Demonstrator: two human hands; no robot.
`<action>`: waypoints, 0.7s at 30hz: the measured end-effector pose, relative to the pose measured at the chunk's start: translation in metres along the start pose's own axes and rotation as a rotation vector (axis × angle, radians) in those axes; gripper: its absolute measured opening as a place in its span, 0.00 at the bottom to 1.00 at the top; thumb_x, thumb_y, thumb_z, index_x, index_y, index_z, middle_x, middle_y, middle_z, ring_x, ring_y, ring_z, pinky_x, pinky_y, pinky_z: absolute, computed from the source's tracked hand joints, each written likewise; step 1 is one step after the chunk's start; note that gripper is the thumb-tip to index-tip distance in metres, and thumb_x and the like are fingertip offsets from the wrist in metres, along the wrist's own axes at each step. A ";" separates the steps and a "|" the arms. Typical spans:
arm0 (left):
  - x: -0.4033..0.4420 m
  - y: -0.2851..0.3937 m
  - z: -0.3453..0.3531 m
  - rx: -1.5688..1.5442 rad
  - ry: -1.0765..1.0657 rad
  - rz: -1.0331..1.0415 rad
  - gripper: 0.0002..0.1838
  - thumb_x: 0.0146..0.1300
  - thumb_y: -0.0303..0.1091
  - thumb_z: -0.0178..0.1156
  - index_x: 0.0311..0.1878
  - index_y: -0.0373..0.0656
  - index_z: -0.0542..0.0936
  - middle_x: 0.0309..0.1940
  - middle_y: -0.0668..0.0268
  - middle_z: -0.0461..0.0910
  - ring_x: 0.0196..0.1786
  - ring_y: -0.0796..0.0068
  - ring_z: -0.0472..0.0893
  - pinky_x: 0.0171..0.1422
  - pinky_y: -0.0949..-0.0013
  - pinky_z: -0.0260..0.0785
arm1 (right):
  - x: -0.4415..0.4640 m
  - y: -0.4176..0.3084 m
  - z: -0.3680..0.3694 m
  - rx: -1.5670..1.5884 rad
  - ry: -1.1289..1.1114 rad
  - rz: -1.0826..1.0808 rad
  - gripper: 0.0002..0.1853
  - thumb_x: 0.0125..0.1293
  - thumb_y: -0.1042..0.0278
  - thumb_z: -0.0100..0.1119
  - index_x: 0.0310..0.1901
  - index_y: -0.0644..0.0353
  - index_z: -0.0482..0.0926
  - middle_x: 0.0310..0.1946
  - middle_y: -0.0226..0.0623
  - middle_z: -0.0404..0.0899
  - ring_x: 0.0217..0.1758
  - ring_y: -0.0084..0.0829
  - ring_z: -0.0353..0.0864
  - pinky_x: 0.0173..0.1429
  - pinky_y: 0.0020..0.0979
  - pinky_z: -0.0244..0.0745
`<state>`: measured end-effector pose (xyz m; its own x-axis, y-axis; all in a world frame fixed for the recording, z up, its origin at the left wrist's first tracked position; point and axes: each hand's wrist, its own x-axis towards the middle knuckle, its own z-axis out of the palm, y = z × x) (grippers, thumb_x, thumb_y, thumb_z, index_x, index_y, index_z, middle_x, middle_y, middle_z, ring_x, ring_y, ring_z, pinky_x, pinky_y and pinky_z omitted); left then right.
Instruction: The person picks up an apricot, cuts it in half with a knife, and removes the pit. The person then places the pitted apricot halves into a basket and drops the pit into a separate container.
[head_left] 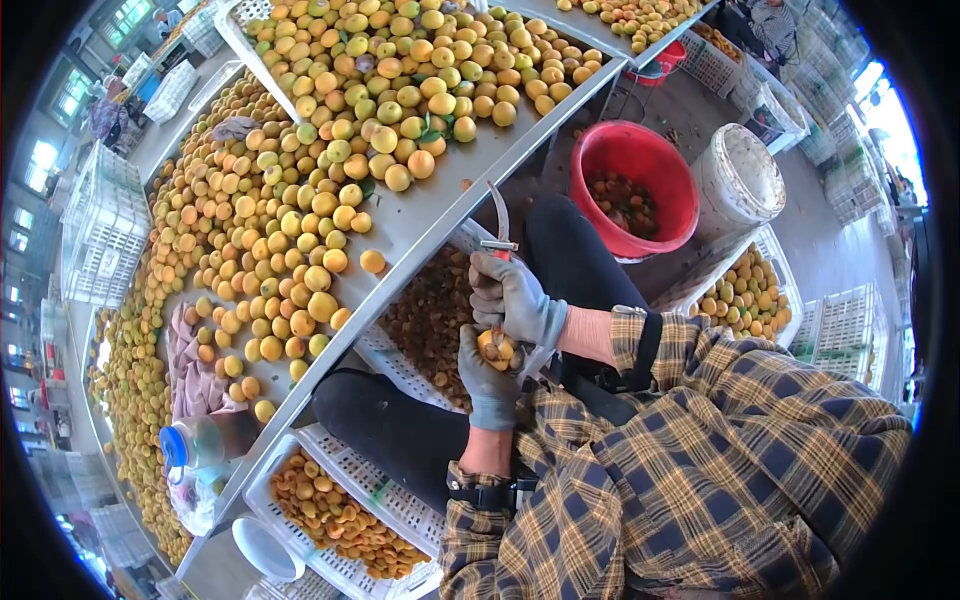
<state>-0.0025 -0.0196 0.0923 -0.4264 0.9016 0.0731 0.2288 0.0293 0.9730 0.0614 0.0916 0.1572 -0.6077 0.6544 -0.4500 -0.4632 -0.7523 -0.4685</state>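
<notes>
Two gloved hands are seen at work over the person's lap. We find the right hand (pixel 515 298) with its fingers closed around the handle of a curved-bladed tool (pixel 499 218), blade upward and clear of the fruit. We record the left hand (pixel 487 378), just beside it, with fingers clamped on a cut fruit (pixel 496 349), its open face showing. We cannot tell whether the right fingers also touch this fruit.

Between the legs we note a white crate (pixel 410 378) holding dark brown pieces. Near the left knee stands another crate (pixel 262 492) of orange fruit pieces, with a white bowl (pixel 268 548) just beside it. Ahead, we observe a metal table (pixel 430 200) bearing many yellow-orange fruits (pixel 290 230), a pink cloth (pixel 190 365) and a blue-lidded jar (pixel 208 442), lying tilted or distorted by the lens; we cannot tell which.

Beyond the right knee we log a red basin (pixel 640 150) with dark contents, a stained white bucket (pixel 738 180) beside it, and a fruit crate (pixel 793 285) nearer the right arm.
</notes>
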 end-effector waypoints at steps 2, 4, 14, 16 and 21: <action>-0.004 -0.007 0.001 0.028 -0.028 -0.009 0.26 0.44 0.33 0.68 0.46 0.35 0.70 0.37 0.59 0.75 0.37 0.72 0.76 0.43 0.71 0.71 | 0.001 0.002 -0.003 0.004 0.003 0.005 0.13 0.64 0.57 0.55 0.26 0.54 0.69 0.12 0.20 0.54 0.11 0.16 0.51 0.17 0.23 0.46; -0.007 -0.011 0.004 0.156 0.040 0.133 0.33 0.45 0.37 0.70 0.53 0.33 0.68 0.42 0.56 0.74 0.43 0.71 0.77 0.48 0.67 0.71 | 0.000 0.004 -0.001 -0.094 0.050 -0.019 0.12 0.63 0.58 0.55 0.26 0.54 0.69 0.12 0.20 0.54 0.11 0.15 0.50 0.18 0.24 0.47; -0.009 -0.053 0.004 0.670 -0.068 0.464 0.28 0.53 0.36 0.63 0.56 0.40 0.65 0.48 0.60 0.72 0.48 0.65 0.77 0.49 0.66 0.71 | -0.013 0.024 -0.005 -0.831 -0.440 -0.367 0.09 0.63 0.66 0.60 0.35 0.64 0.78 0.27 0.26 0.77 0.32 0.16 0.72 0.40 0.23 0.72; 0.001 -0.019 0.000 0.390 -0.009 0.482 0.29 0.43 0.33 0.69 0.50 0.40 0.70 0.43 0.57 0.75 0.45 0.62 0.79 0.46 0.63 0.73 | -0.013 0.022 -0.003 -0.638 -0.413 -0.269 0.09 0.63 0.65 0.60 0.34 0.63 0.78 0.25 0.26 0.76 0.31 0.16 0.73 0.39 0.23 0.71; -0.004 -0.015 0.007 -0.142 -0.126 0.115 0.27 0.41 0.32 0.70 0.48 0.38 0.73 0.40 0.59 0.78 0.43 0.63 0.80 0.48 0.64 0.73 | -0.019 0.010 0.001 -0.609 -0.305 -0.161 0.07 0.62 0.68 0.60 0.31 0.62 0.78 0.25 0.26 0.76 0.29 0.16 0.74 0.34 0.22 0.69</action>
<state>0.0018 -0.0208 0.0763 -0.2895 0.9427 0.1662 0.1406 -0.1298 0.9815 0.0678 0.0719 0.1617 -0.7573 0.6363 -0.1474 -0.1727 -0.4126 -0.8944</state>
